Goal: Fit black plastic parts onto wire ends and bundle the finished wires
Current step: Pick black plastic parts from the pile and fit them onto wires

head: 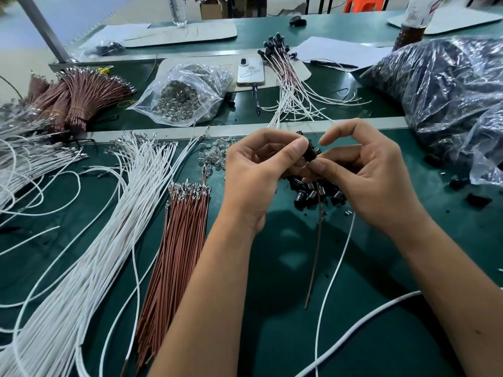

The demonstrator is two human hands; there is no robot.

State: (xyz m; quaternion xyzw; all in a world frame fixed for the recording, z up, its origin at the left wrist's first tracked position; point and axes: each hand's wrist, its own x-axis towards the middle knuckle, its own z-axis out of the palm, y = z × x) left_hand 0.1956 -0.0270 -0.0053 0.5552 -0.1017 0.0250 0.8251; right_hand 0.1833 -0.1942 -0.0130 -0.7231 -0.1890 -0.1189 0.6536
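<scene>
My left hand (255, 170) pinches a small black plastic part (310, 153) between thumb and fingers above the green table. My right hand (364, 172) pinches the wire ends right under that part. A brown wire (315, 248) and a white wire (334, 265) hang down from my hands toward me. A heap of loose black parts (313, 191) lies on the table just below my hands. Loose brown wires (177, 248) and white wires (109, 227) lie spread to the left. Finished wires with black parts (288, 77) lie fanned at the back.
A clear bag of small glass bulbs (185, 93) and a phone (250, 70) sit behind the metal rail (367, 123). A large plastic bag of black parts (449, 85) fills the right. Tied brown bundles (79, 99) lie at the back left. A thick white cable (362, 322) crosses near my right arm.
</scene>
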